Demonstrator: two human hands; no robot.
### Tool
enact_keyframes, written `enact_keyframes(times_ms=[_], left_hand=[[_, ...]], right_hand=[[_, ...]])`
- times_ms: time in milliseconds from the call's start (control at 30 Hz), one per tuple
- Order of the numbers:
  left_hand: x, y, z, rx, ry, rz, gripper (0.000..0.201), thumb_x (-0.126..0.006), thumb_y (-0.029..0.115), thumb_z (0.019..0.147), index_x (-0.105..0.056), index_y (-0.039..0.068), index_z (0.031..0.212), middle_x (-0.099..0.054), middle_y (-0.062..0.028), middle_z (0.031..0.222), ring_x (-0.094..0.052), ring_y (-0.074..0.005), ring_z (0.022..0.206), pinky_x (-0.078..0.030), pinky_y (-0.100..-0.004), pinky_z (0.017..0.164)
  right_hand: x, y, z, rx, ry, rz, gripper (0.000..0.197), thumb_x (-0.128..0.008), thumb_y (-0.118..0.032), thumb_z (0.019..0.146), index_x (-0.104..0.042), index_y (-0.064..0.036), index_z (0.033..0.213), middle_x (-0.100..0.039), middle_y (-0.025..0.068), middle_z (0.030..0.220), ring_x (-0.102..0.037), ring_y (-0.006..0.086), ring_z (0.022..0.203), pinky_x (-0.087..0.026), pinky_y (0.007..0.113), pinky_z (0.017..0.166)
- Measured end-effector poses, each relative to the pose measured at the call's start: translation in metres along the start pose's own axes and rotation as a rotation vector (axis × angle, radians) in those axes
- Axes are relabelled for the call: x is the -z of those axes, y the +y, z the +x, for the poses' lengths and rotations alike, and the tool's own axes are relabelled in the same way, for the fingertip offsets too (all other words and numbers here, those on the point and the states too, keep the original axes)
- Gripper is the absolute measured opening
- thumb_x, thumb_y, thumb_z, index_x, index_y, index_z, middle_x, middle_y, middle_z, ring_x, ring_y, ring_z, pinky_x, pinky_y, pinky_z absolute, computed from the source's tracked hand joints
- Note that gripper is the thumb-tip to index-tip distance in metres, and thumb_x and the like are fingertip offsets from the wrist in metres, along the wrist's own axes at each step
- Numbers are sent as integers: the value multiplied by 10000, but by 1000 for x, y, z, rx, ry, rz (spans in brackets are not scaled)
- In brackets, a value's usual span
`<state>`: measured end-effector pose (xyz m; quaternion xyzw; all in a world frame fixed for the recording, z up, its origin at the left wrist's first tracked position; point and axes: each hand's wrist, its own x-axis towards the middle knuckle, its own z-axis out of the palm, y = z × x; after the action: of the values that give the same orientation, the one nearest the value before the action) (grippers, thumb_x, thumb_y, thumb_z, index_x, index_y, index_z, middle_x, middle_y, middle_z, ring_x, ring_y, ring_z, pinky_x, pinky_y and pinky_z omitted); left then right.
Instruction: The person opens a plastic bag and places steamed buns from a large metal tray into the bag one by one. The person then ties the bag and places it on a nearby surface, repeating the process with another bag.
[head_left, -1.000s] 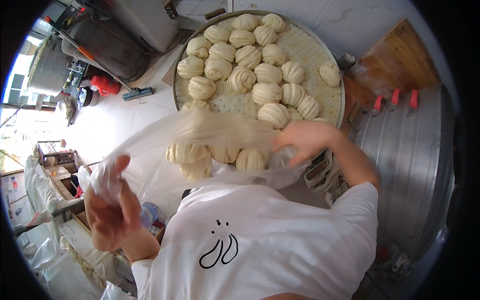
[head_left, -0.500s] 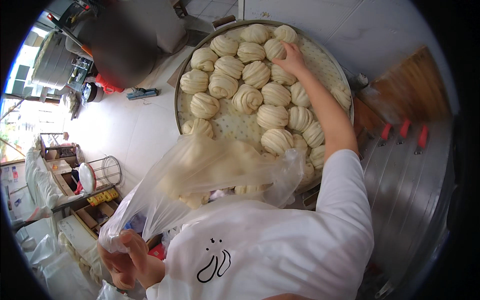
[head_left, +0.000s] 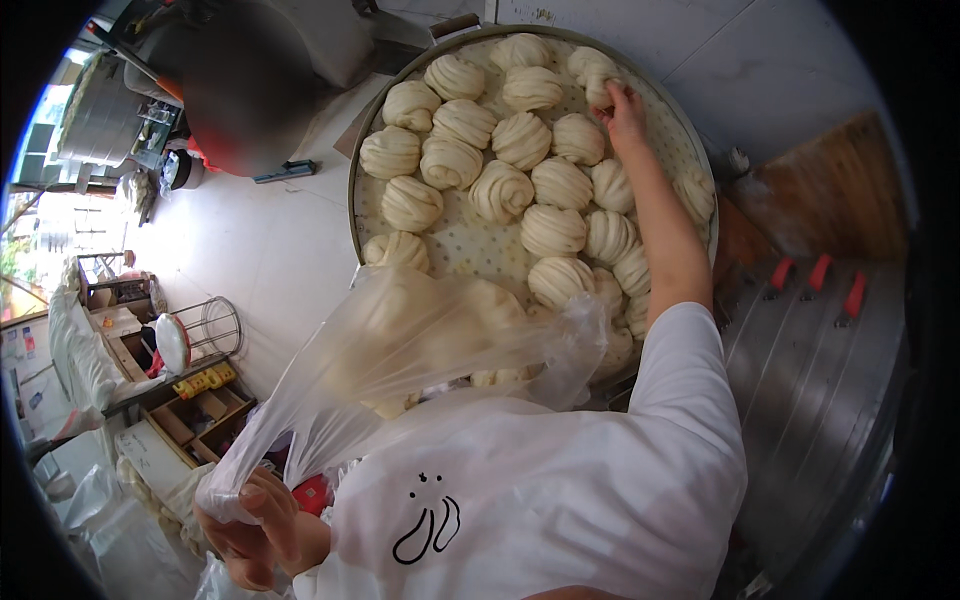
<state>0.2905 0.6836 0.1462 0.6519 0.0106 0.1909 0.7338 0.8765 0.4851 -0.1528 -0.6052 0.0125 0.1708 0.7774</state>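
Note:
Twisted steamed rolls, pale and ridged, cover much of a large round steamer tray with a perforated base. At its far right, my right hand has its fingers closed on one roll, which touches another roll beside it. My left hand, at the lower left, grips the gathered edge of a clear plastic bag. The bag stretches over the near part of the tray. Pale lumps show blurred through its film; whether they lie inside or under it, I cannot tell.
Right of the tray stand a brown wooden board and a metal surface with red handles. To the left are a wire rack, a box with compartments and loose plastic bags. A white wall borders the far side.
My right hand has shifted right with the roll, drawing it away from the neighbouring rolls on its left. The view has tilted slightly. My left hand still grips the bag.

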Motion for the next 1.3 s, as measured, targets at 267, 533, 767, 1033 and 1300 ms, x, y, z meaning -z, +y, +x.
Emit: enact_keyframes(times_ms=[267, 533, 767, 1033, 1300], left_hand=[[5, -1, 12, 24, -121, -56, 855, -815, 400, 737, -433, -71, 1339, -647, 0, 675, -551, -87, 488, -389, -225, 470], [-4, 2, 2, 47, -64, -72, 985, -787, 432, 749, -279, -99, 1404, -630, -46, 763, -530, -98, 546, -393, -232, 551], [-18, 8, -1, 66, 97, -79, 1021, -774, 413, 775, -212, -163, 1404, -622, -108, 925, -505, -49, 479, -346, -182, 421], [-50, 6, 48, 189, 151, -162, 1135, -775, 409, 772, -74, -218, 1406, -570, -48, 637, -437, -29, 413, -297, -131, 380], [-57, 17, 60, 266, -76, -190, 1049, -701, 443, 839, -100, -201, 1409, -530, -28, 681, -342, -6, 419, -241, -162, 380]], right_hand=[[26, -42, -26, 320, -239, -1432, 785, -802, -307, 692, -429, -150, 1365, -405, 133, 1386, -421, 333, 1253, -440, 490, 998], [-8, -6, -49, 313, -371, -1804, 909, -823, -277, 523, -489, -215, 1366, -173, 105, 1547, -150, 449, 1398, -284, 595, 1102], [43, -21, -42, 398, -259, -1183, 718, -801, -368, 652, -547, -133, 1280, -435, 114, 1373, -437, 295, 1250, -429, 471, 1009], [-26, -133, -231, 88, -794, 518, 617, -737, -356, 778, -514, -97, 1291, -541, 74, 1212, -540, 211, 1116, -505, 325, 873], [-114, -72, -355, 410, -1105, -884, 660, -730, -169, 738, -494, -126, 1352, -454, 182, 1386, -488, 330, 1234, -399, 385, 1045]])
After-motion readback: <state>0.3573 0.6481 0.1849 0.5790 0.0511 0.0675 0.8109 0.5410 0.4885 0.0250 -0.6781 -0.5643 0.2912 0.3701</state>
